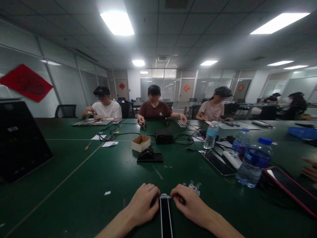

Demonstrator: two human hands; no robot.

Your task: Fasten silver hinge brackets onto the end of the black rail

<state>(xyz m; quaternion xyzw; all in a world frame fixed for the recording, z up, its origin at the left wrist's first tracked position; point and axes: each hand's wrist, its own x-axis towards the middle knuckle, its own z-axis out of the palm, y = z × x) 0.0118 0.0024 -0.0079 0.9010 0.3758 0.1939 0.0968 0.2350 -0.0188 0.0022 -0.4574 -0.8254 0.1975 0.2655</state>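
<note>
My left hand (146,202) and my right hand (187,202) face each other low in the middle of the view, both with fingers curled. Their fingertips close in on either end of a small silver metal piece (165,196); the exact grip is hidden behind the fingers. Directly below that piece, a long narrow black strip with pale edges (165,218) runs toward me between my wrists. A ring shows on a finger of my left hand. Just beyond my right hand lies a cluster of small silver metal parts (194,187), partly covered by it.
A black stand (150,157) and an open cardboard box (141,143) sit ahead on the green table (81,185). Water bottles (255,162), a phone (218,163) and cables crowd the right. A black panel (22,142) stands left. Three people sit opposite; another person's hand (309,169) enters at right.
</note>
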